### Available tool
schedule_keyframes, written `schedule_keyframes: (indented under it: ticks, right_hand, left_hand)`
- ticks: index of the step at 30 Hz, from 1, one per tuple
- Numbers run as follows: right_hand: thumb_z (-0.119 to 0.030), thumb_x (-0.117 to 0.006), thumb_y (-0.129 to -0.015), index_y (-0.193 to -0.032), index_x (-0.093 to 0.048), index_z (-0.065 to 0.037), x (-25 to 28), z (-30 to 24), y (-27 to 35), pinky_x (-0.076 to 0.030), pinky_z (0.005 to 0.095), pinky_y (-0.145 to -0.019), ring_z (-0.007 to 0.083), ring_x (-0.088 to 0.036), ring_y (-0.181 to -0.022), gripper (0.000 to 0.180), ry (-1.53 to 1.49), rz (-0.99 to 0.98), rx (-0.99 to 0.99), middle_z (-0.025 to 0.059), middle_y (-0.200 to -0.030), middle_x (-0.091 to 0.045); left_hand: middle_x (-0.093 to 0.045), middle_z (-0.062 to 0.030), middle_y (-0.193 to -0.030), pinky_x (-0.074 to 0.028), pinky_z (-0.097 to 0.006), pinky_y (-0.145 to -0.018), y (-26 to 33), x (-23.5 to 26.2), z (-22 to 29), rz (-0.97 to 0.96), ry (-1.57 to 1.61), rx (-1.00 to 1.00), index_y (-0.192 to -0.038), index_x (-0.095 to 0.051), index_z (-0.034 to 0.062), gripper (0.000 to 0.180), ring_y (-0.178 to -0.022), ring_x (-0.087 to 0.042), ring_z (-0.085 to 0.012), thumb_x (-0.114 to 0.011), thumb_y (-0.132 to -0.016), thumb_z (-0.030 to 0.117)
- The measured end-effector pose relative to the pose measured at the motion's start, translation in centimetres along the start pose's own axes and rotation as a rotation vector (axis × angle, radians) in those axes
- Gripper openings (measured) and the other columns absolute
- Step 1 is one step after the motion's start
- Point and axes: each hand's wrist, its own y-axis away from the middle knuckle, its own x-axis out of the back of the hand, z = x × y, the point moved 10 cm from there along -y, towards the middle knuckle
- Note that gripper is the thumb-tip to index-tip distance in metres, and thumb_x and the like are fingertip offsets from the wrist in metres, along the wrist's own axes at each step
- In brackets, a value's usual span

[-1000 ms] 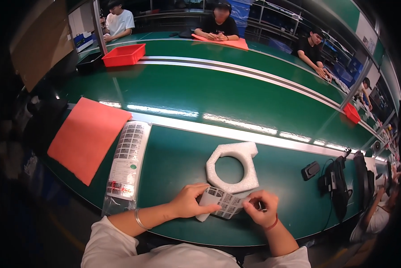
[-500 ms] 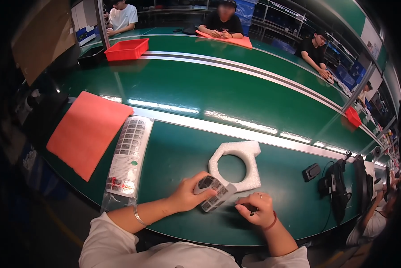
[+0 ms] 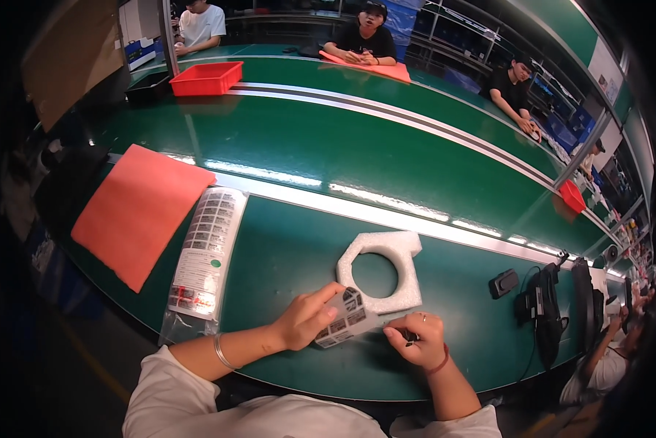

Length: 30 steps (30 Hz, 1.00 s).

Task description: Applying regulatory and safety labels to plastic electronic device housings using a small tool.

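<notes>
My left hand (image 3: 307, 318) grips a small sheet of labels (image 3: 348, 321) by its left edge, thumb on top. The sheet is pale, with dark printed stickers in rows, and is held tilted above the green table. My right hand (image 3: 421, 342) is closed in a pinch by the sheet's right corner. Something small and dark shows among its fingers, too small to name. Whether the right fingertips touch the sheet I cannot tell. Just beyond both hands lies a white foam ring (image 3: 414, 285) with a round hole.
A long clear bag of label sheets (image 3: 209, 252) and an orange-red mat (image 3: 142, 215) lie at the left. A small black device (image 3: 503, 283) and black gear with cables (image 3: 543, 314) lie at the right. Beyond the conveyor belt (image 3: 284, 139) stands a red bin (image 3: 207, 78); several people sit across.
The label sheet has turned flatter, showing more of its printed face. My right hand has come nearer its right corner. The whole view has shifted slightly.
</notes>
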Motion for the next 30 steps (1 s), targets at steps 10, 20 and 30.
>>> schedule_keyframes:
  ticks: [10,20,30]
  right_hand:
    - [-0.01,-0.075,-0.072,-0.07,-0.067,-0.006,-0.4,0.5,0.1,-0.04,0.0262,-0.043,0.0148,-0.053,-0.042,0.009,-0.04,-0.022,-0.048,0.0045,-0.05,-0.055]
    - [-0.02,-0.079,-0.071,-0.091,-0.07,-0.008,-1.0,-0.4,0.0,-0.039,0.0254,-0.044,0.0125,-0.049,-0.043,0.025,-0.049,-0.095,0.023,0.0002,-0.051,-0.051]
    - [-0.023,-0.081,-0.068,-0.082,-0.07,-0.007,-1.2,-0.6,0.2,-0.038,0.0247,-0.043,0.0121,-0.049,-0.042,0.024,-0.046,-0.075,0.065,0.0004,-0.049,-0.051]
  left_hand:
    - [-0.066,-0.0107,-0.086,-0.049,-0.031,-0.067,0.1,-1.5,0.2,-0.048,-0.141,0.057,-0.112,-0.053,0.0061,0.039,-0.072,-0.065,-0.023,-0.071,-0.081,0.019]
    - [-0.063,-0.0082,-0.085,-0.048,-0.031,-0.068,0.9,-4.2,-0.6,-0.216,-0.036,-0.006,-0.099,-0.055,0.0063,0.024,-0.077,-0.061,-0.0165,-0.07,-0.083,0.016]
    - [-0.064,-0.0092,-0.083,-0.05,-0.032,-0.063,0.6,-3.9,1.4,-0.124,-0.253,-0.167,-0.102,-0.054,0.0064,0.039,-0.071,-0.065,-0.0219,-0.077,-0.077,0.025]
